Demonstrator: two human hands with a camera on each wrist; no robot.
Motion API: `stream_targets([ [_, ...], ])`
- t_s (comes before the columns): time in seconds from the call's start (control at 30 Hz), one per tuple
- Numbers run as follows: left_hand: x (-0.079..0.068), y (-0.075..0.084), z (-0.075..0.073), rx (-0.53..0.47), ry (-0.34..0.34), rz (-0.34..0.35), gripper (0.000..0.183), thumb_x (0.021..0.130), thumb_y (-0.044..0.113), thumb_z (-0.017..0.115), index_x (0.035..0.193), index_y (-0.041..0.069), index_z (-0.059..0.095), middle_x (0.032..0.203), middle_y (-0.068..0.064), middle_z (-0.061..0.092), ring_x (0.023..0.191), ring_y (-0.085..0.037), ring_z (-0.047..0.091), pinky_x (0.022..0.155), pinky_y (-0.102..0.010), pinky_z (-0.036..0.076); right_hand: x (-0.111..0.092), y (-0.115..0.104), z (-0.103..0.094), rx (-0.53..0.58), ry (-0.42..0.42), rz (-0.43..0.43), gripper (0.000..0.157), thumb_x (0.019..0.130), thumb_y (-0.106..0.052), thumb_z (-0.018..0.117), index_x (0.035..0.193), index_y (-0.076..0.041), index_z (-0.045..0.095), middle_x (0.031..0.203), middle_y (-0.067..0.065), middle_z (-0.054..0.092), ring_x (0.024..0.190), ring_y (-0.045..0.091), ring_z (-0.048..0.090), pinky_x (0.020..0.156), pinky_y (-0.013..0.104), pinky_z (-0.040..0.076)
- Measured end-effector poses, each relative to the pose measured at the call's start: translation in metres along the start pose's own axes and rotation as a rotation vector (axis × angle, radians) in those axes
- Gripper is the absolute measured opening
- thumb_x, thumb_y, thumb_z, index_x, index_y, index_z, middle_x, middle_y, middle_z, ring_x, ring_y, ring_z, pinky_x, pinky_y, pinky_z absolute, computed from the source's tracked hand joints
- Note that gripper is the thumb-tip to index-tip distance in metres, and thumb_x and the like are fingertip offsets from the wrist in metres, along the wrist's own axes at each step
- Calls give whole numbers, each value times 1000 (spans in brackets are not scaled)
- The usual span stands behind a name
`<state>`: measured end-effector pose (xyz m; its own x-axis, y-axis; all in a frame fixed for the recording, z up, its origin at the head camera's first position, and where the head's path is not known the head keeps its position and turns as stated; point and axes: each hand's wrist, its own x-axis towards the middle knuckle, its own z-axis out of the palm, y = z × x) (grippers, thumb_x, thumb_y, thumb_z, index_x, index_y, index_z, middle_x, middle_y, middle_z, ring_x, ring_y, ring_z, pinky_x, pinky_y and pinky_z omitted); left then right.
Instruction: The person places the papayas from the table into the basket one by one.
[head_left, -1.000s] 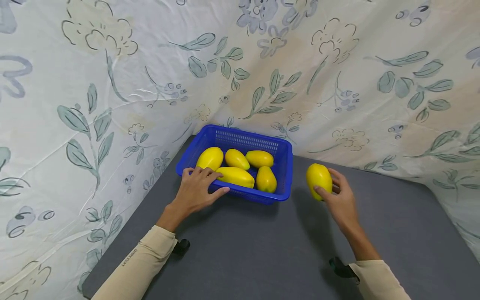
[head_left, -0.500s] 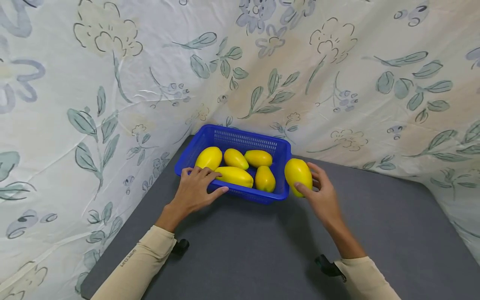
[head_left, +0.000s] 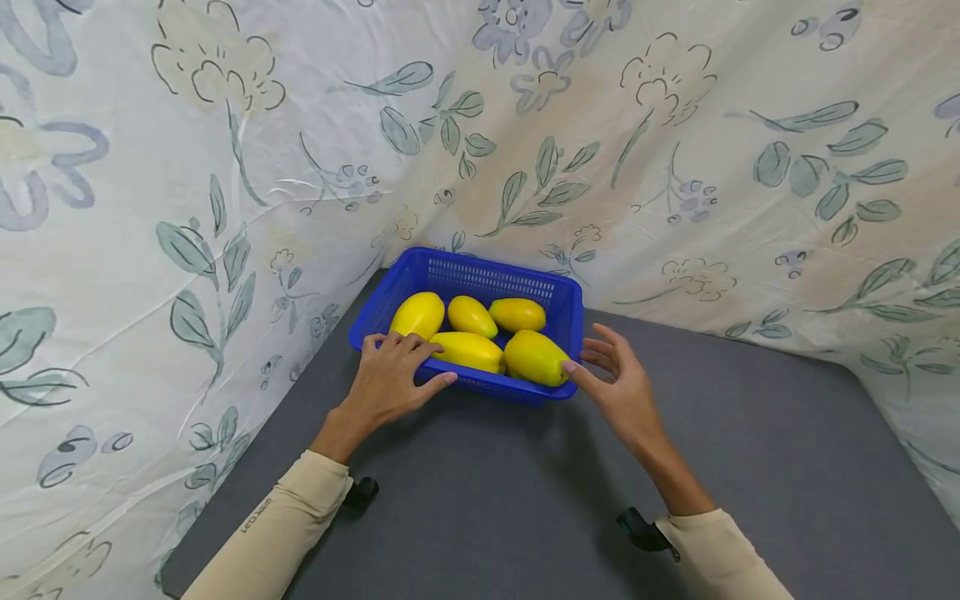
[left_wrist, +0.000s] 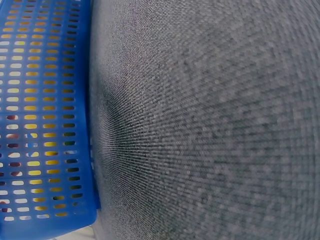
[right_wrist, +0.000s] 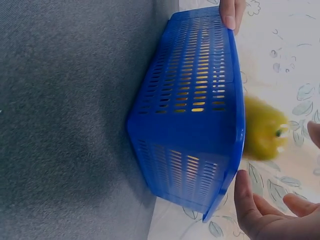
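A blue plastic basket (head_left: 558,292) with slotted sides holds several smooth yellow fruits (head_left: 468,350), mango- or papaya-like. My left hand (head_left: 393,375) holds its front-left rim, fingers over the edge and thumb along the outside. At the front-right corner lies a greenish-yellow fruit (head_left: 536,358), over the spot of another fruit that is now hidden. My right hand (head_left: 618,387) is just beside that corner, fingers spread and thumb tip close to this fruit. In the right wrist view the blurred fruit (right_wrist: 262,130) sits above the rim, apart from the fingers (right_wrist: 245,197).
The basket stands on a dark grey cloth-covered table (head_left: 480,500), near its far left corner. A flower-printed curtain (head_left: 675,167) hangs close behind and to the left. Black wrist devices (head_left: 645,529) show at both sleeves.
My right hand has carried the greenish-yellow fruit leftward to the basket and let go of it over the front-right corner. My left hand has stayed on the rim.
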<state>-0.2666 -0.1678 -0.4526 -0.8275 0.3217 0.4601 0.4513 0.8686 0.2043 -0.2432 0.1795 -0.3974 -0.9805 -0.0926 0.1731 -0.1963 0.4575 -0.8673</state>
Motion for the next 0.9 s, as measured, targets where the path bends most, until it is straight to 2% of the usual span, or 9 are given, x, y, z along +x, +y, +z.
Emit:
stream_targets([
  [0.53,0,0,0,-9,-14,-8,59,97,64,64,135,19,72,129,-9,68,118,-38,59,106,-66,32,-4,14,-6,-4,21,0,82,100,-50,72,165,-19,34,157,14,50,143,35,51,117,62,41],
  [0.77,1,0,0,-10,-17,-3,59,97,63,64,136,19,72,130,-10,68,119,-38,59,106,-66,32,-9,17,-7,-49,53,26,81,100,-51,71,164,-15,36,157,17,50,142,38,51,115,64,41],
  [0.9,2,0,2,-5,-16,1,60,96,64,64,136,19,72,130,-10,68,119,-38,59,104,-66,33,-13,23,-14,-74,45,14,75,102,-48,70,161,-13,40,155,18,52,141,39,52,114,65,41],
])
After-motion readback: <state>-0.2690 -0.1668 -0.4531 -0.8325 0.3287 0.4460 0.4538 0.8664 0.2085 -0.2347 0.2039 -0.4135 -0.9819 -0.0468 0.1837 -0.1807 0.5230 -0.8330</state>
